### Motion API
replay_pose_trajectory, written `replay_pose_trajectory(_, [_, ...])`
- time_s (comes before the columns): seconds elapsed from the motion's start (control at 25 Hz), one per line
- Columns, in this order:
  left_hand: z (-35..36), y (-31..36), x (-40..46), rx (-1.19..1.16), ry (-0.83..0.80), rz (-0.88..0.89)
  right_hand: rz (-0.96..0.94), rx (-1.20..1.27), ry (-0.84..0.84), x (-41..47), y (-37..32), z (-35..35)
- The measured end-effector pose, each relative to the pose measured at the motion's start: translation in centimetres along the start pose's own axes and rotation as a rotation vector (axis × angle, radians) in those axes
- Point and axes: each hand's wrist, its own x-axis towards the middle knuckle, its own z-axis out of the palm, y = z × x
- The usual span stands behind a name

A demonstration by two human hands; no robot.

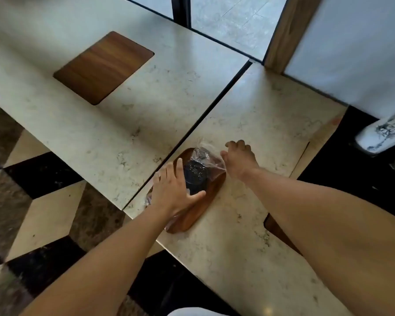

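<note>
A dark round object (195,176) wrapped in clear plastic film (205,156) stands on a wooden inlay (196,213) near the left edge of the near marble table (249,133). My left hand (173,190) lies over the near side of the object, fingers spread and straight, thumb against its base. My right hand (237,158) sits at the far right side of the wrap, fingers curled on the edge of the film. What the dark object is cannot be told.
A second marble table (146,99) with a wooden inlay (103,67) stands to the left, separated by a narrow dark gap. Patterned floor tiles lie below. A white seat (383,133) stands at the right. A wall panel and glass are behind.
</note>
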Motion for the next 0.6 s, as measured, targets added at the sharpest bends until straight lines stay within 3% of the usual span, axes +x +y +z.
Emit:
replay_pose_trajectory(0.2, [2.0,0.1,0.4,0.001,-0.035,-0.020,0.084,0.120,-0.148,2.1,0.1,0.9])
replay_pose_trajectory(0.36, [2.6,-0.3,0.5,0.027,-0.023,0.011,0.025,0.260,-0.202,2.4,0.2,0.7])
replay_pose_trajectory(0.48, [2.4,-0.6,0.9,-0.012,-0.015,0.053,0.006,0.264,-0.189,2.3,0.5,1.1])
replay_pose_trajectory(0.6, [2.2,-0.8,1.4,0.001,-0.009,0.086,0.079,0.423,-0.154,2.2,0.8,1.8])
